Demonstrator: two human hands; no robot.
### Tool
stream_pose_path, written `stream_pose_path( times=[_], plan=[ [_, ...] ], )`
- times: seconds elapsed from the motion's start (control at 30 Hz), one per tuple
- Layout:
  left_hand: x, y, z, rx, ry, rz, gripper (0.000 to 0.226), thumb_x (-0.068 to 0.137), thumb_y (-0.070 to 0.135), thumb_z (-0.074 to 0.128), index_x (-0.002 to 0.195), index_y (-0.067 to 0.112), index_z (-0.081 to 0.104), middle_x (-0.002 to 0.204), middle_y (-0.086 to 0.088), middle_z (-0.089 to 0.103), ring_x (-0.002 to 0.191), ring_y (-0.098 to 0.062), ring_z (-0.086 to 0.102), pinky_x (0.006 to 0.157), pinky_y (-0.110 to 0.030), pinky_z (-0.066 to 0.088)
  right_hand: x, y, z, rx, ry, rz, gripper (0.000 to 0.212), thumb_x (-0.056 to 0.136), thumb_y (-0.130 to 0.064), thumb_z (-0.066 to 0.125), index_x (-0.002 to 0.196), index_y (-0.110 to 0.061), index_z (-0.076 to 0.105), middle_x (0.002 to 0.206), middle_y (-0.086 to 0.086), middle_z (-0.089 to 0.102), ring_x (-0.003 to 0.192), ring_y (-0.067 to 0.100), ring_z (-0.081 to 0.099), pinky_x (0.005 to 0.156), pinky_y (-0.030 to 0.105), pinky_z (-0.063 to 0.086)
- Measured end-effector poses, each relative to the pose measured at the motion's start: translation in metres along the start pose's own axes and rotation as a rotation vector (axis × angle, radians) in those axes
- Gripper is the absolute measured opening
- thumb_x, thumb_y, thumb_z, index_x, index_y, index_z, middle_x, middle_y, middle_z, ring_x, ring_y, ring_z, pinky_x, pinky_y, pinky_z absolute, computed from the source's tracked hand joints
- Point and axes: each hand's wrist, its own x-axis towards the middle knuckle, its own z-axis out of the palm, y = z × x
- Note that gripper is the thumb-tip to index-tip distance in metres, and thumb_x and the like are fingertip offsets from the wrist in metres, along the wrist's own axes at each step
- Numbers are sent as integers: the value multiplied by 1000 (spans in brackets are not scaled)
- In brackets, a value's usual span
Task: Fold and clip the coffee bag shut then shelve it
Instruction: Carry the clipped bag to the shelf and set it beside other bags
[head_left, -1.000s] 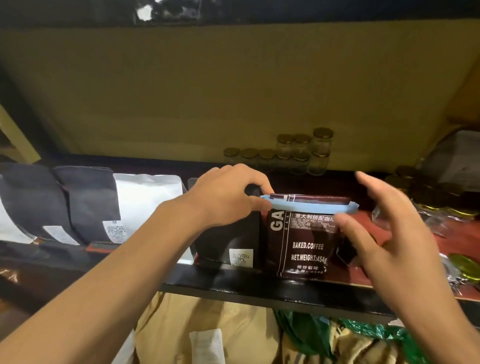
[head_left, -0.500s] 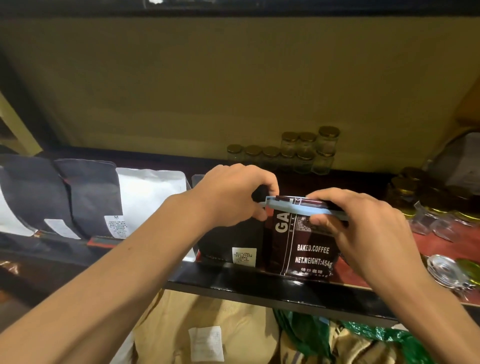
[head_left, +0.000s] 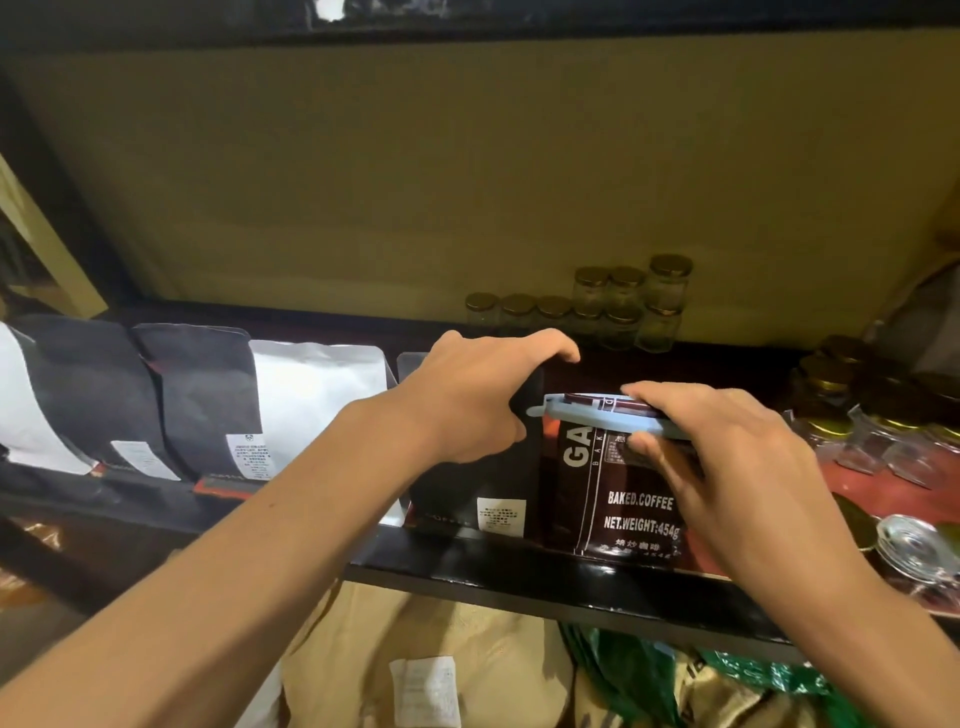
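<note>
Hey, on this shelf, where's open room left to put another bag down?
The clearest bare patch is the red shelf surface right of the coffee bag, before the bagged jars. Behind it, dark shelf runs to the small jars. Left is crowded: the black bag and the white bag stand packed together.

The coffee bag (head_left: 618, 493) stands upright on the shelf (head_left: 519, 569), right at its front edge, with the clip (head_left: 597, 418) lying across its folded top. My right hand (head_left: 727, 467) sits on the clip's right part, fingers over the top and thumb on the bag's face. My left hand (head_left: 467, 400) rests on the top of the neighbouring bag (head_left: 478, 499), which stands touching the coffee bag's left side. Further left, a row of bags (head_left: 197, 405) lines the front edge. Small jars (head_left: 613, 306) are stacked at the shelf's back edge, behind the coffee bag, and more jars (head_left: 857, 395) crowd the right end. Sacks (head_left: 441, 665) lie below the shelf.
</note>
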Motion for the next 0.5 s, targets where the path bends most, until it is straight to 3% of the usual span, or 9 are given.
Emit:
stream_pose_path(
  times=[0.13,0.3,0.5],
  plan=[
    [1,-2,7,53,43,57,84,81,5,72,142,40,27,129,7,60,121,-22,51,97,-45,31,-6,-2,1,-32,-15,9,49,85,-42,59,132,-27,54,117,-6,68,107,14,58,85,26,42],
    [-5,-7,10,90,58,84,85,80,12,75,144,41,27,124,5,56,119,-21,46,98,-46,30,-3,-5,-10,-60,-88,-18,57,86,-47,59,138,-29,47,125,-6,64,114,13,55,94,30,43],
    [-29,-11,3,280,95,147,96,81,32,75,152,37,10,156,-5,24,143,-25,14,116,-50,7,12,-15,-28,-68,-202,-25,73,85,-48,63,148,-27,32,142,-4,53,127,15,50,106,38,42]
  ],
)
